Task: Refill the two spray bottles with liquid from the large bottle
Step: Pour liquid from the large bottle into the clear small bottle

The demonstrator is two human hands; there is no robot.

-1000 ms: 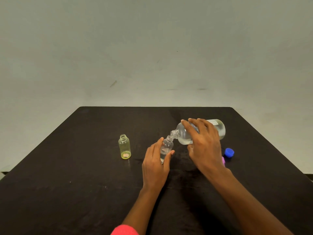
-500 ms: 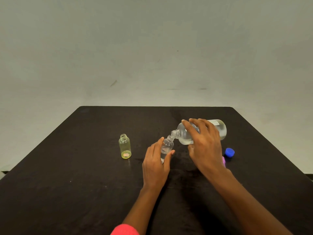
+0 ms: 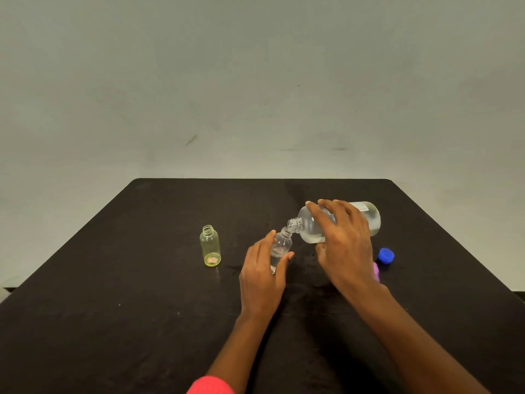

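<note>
Pouring is the step in hand: the right hand (image 3: 343, 240) grips the large clear plastic bottle (image 3: 368, 220) from above and holds it tipped almost flat, neck pointing left and down. Its threaded mouth sits against the open mouth of the small clear spray bottle (image 3: 281, 244), which stands near the middle of the black table (image 3: 142, 280). The left hand (image 3: 262, 275) steadies that small bottle, fingers on its left side and thumb on its right, curled round it.

Clear liquid lies pooled along the lower side of the large bottle, which looks well under half full. The small clear bottle seems to hold some liquid in its lower part, though the fingers hide much of it and the level cannot be read surely. To the left, well apart, a small yellow-green translucent bottle (image 3: 210, 249) stands upright and uncapped, and looks empty.

A round blue cap (image 3: 385, 255) lies to the right of the hands, with a pink object (image 3: 376, 271) just beside it, mostly hidden behind the right wrist.

Next, I judge, the pour must be checked before the small neck overflows, then the large bottle righted and carried left to the yellow-green one.
</note>
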